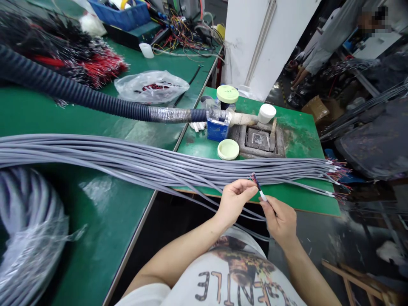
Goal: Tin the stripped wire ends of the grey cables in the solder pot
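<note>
In the head view, my right hand (281, 219) grips a grey multi-core cable near its end. A white band (263, 196) sits on the cable just above my right fingers, and thin dark and coloured wires (256, 182) stick out beyond it. My left hand (236, 199) pinches at these wires between thumb and fingers. Both hands are close together in front of my body, over the near edge of the bench. Just past them lies a long bundle of grey cables (127, 159), with stripped, fanned-out wire ends (339, 170) at the right.
A solder pot (259, 139) with a scraper stands beyond the cables. Around it are a white jar (267, 113), a pale green lid (228, 149) and a blue box (218, 128) holding a black corrugated hose (105, 102). A wrapped cable coil (35, 238) lies left. Another person stands far right.
</note>
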{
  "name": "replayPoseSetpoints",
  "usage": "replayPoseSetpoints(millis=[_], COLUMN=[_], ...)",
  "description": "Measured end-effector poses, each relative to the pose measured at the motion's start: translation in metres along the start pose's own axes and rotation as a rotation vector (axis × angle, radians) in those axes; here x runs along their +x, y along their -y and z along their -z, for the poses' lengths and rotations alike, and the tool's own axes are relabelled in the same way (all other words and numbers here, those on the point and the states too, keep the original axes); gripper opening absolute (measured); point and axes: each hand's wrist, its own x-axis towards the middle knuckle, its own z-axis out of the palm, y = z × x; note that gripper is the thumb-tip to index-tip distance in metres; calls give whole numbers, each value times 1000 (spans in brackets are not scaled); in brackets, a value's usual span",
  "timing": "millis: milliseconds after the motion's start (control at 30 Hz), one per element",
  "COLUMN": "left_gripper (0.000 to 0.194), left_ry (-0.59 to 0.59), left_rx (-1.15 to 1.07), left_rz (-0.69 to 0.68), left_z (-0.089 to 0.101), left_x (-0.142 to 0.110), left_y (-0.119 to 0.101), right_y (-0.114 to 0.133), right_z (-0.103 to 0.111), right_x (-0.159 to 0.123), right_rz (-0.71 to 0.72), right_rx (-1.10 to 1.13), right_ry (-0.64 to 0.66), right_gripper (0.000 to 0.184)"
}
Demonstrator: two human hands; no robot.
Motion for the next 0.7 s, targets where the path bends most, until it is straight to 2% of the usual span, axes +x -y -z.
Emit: replayPoseSetpoints(millis=[133, 400, 700], left_gripper=[23, 27, 33], left_ry=[1, -14, -36], left_rx=[-24, -35, 8], left_rz=[-20, 53, 65], left_z=[-1, 4, 6], left_x=[1, 3, 6], left_y=[-4, -6, -9], right_y=[3, 0, 5], right_z=[-2, -4, -4], right_x=[4, 6, 8], right_rz=[38, 84, 116], right_rx=[-8, -54, -66], right_ry=[-2, 19, 37], right_gripper=[17, 16, 16])
